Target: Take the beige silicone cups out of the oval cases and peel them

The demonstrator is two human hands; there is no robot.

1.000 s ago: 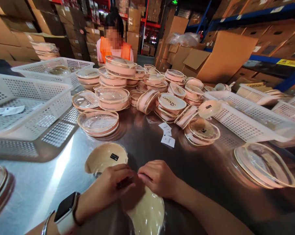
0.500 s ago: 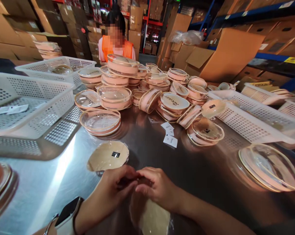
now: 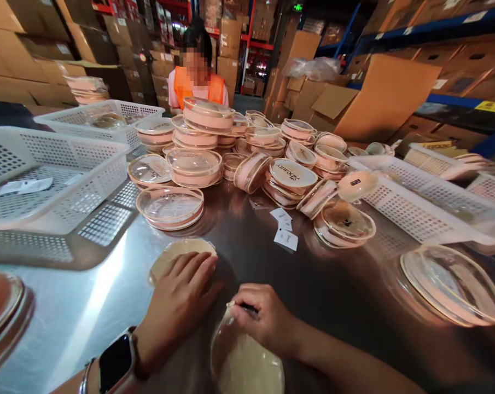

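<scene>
Metal worktop [image 3: 333, 284], cartons [image 3: 472, 68] racked behind. Right hand [image 3: 261, 312] pinches the tip of a beige wrapped piece [image 3: 249, 364] nearest the person, likely to keep it steady; its lower end looks cut off by the frame. Left hand [image 3: 185, 287] is open, fingers outstretched over a second beige piece [image 3: 160, 264], covering much of it; contact unclear. White slips [image 3: 286, 239] ahead, print unreadable. Clear-lidded cases [image 3: 170, 207] pile beyond, probably stacked to save room, partly hiding others.

Stacked cartons [image 3: 7, 57], blue racking [image 3: 448, 99], red racking [image 3: 264, 44], lit green sign [image 3: 298, 7]
</scene>
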